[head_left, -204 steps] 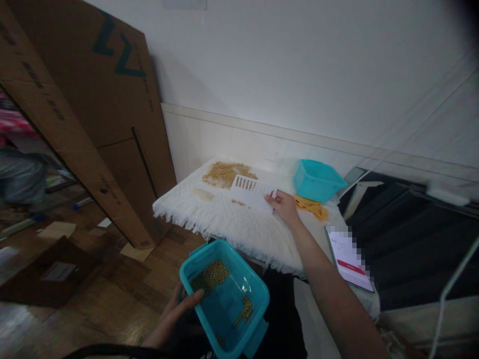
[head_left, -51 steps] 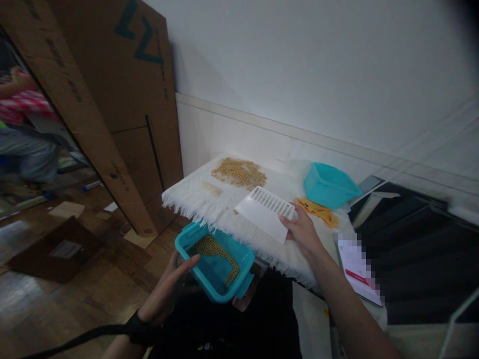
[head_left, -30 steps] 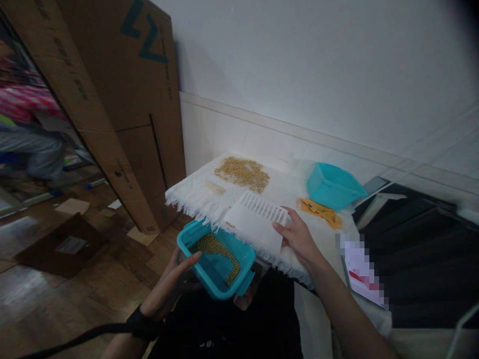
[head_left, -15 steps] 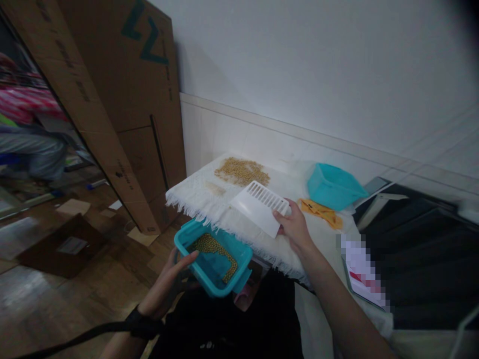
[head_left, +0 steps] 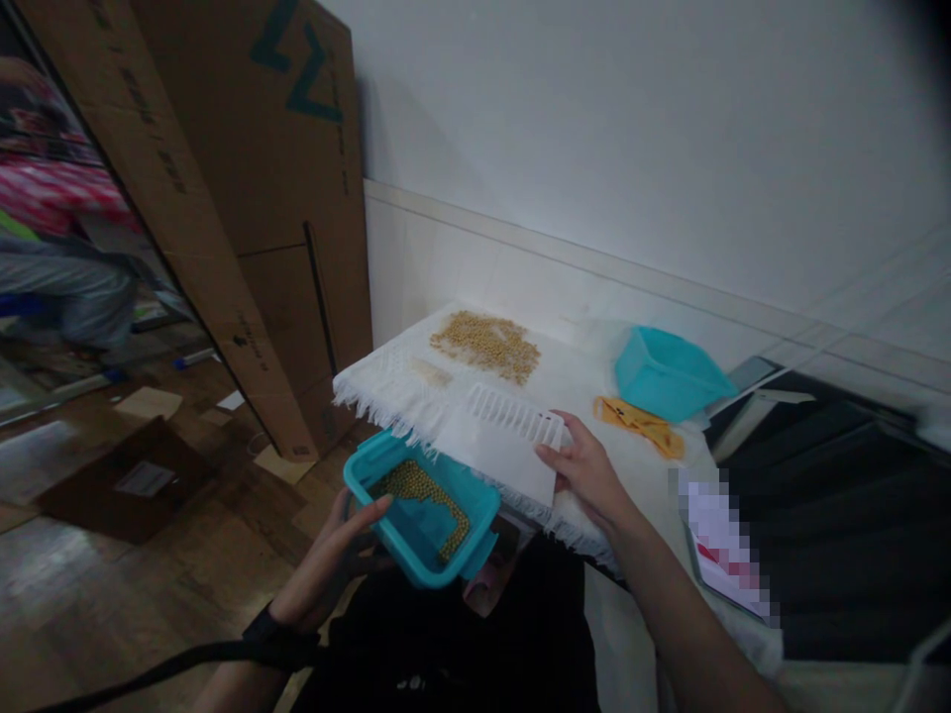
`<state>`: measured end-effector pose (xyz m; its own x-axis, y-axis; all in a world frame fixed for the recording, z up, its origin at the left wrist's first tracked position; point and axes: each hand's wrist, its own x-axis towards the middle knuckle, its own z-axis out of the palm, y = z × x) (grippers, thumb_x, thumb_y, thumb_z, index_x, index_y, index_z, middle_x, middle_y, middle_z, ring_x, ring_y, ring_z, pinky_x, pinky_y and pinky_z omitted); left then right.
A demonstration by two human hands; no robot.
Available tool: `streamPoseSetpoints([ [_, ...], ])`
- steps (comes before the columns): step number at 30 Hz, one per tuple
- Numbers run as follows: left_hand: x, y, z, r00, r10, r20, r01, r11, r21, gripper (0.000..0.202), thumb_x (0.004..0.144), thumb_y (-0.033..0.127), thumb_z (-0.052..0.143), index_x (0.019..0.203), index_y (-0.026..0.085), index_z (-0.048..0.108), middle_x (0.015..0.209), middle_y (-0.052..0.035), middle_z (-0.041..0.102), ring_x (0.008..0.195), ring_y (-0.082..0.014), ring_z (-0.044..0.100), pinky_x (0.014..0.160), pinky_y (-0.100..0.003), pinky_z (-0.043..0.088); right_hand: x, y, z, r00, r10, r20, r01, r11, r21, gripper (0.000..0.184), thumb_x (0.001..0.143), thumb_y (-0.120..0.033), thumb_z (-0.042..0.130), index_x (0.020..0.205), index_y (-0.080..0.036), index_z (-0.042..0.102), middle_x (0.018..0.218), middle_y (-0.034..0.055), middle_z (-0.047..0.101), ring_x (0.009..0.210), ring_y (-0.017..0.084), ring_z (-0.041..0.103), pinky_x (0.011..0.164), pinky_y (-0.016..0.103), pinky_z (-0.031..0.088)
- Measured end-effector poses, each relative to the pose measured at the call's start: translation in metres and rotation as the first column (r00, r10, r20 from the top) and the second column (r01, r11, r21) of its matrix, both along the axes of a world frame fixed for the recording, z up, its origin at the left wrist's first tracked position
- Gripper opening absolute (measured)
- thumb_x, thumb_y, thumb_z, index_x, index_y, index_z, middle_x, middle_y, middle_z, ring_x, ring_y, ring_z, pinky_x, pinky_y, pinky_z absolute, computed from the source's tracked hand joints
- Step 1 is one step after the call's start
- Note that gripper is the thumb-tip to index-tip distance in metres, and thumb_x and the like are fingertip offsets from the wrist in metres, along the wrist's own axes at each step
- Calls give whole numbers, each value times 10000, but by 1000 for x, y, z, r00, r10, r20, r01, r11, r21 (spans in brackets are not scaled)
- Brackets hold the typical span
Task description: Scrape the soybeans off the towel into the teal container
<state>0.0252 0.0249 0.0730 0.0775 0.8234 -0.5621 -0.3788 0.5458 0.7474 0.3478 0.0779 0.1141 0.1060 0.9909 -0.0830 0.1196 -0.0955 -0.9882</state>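
Left hand (head_left: pixel 338 555), lower centre of frame: closed around the teal container (head_left: pixel 438 530), thumb over the near rim, fingers underneath and out of sight. The container sits just below the front edge of the bench, tilted, with a band of tan beans (head_left: pixel 412 484) lying along its upper left side. Right hand (head_left: pixel 588 477), centre: pinching the right end of the white scraper (head_left: pixel 499 448), thumb on top. The scraper is a flat plastic plate with a row of slots along its far edge. It lies low over the fringed white cloth (head_left: pixel 401 381) at the bench front, its lower left corner overlapping the container's rim in this view; I cannot tell whether it touches. Loose bean pile (head_left: pixel 486 343) lies further back on the cloth, well apart from the scraper. A second teal tub (head_left: pixel 667 372) stands at the bench's right, a yellow packet (head_left: pixel 637 424) just in front of it. A large cardboard box (head_left: pixel 223 178) leans against the wall, upper left. A blurred person in a striped top (head_left: pixel 52 188) is at the far left edge.
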Motion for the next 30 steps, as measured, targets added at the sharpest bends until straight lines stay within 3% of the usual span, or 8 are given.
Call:
streamPoseSetpoints([
  [4,0,-1,-8,1000,-4,-10,4,1000,-22,975,731,446,898,1550,409,371,1482,-169,630,1065,-369,779,890,-554,633,20,18,2,971,-238,-1,236,964,125,782,649,-550,837,1295,-275,492,849,23,738,648,251,701,505,350,568],
  [7,0,-3,-13,1000,-8,-6,8,1000,-18,963,725,458,898,1536,407,382,1425,-160,669,1069,-375,776,878,-565,638,44,41,2,900,-435,12,413,861,296,759,666,-513,807,1301,-261,476,1048,70,736,784,257,720,576,370,596],
  [9,0,-3,-15,1000,-2,-21,1,999,-41,950,720,449,905,1520,400,395,1416,-156,672,1052,-358,782,878,-551,642,56,57,2,863,-505,17,466,807,362,750,678,-474,783,1322,-255,466,1138,87,721,854,252,721,636,381,610],
  [12,-1,-3,-19,999,-20,-38,18,997,-69,934,709,434,918,1494,385,415,1420,-156,664,1012,-340,790,872,-529,646,57,75,1,858,-513,11,476,804,355,748,699,-446,743,1360,-263,446,1114,69,726,825,238,717,643,389,613],
  [17,-2,-2,-23,999,-33,-39,30,997,-68,952,709,460,913,1506,413,396,1458,-148,630,1036,-357,783,870,-543,644,20,94,-11,914,-387,121,324,877,355,706,743,-461,696,1387,-289,463,960,13,739,746,247,709,609,388,605],
  [20,-2,-2,-23,999,-23,-37,20,997,-80,988,709,429,921,1530,412,371,1466,-155,627,1039,-353,785,889,-542,638,3,101,-19,903,-375,208,281,885,372,635,766,-421,676,1364,-293,507,942,18,751,805,275,716,678,408,603],
  [27,-4,-1,-26,1000,-2,7,2,995,-97,1008,732,387,912,1564,439,345,1459,-158,643,1015,-348,797,872,-545,641,22,102,-17,724,-590,359,418,788,452,531,750,-370,660,1259,-241,583,948,45,755,833,277,700,858,436,552],
  [30,-4,-1,-30,999,-26,-19,24,994,-104,1064,705,426,924,1577,434,314,1449,-167,642,1018,-360,794,849,-536,651,34,99,-11,700,-603,383,412,779,473,535,747,-369,657,1260,-235,578,1011,61,750,871,279,697,885,436,539],
])
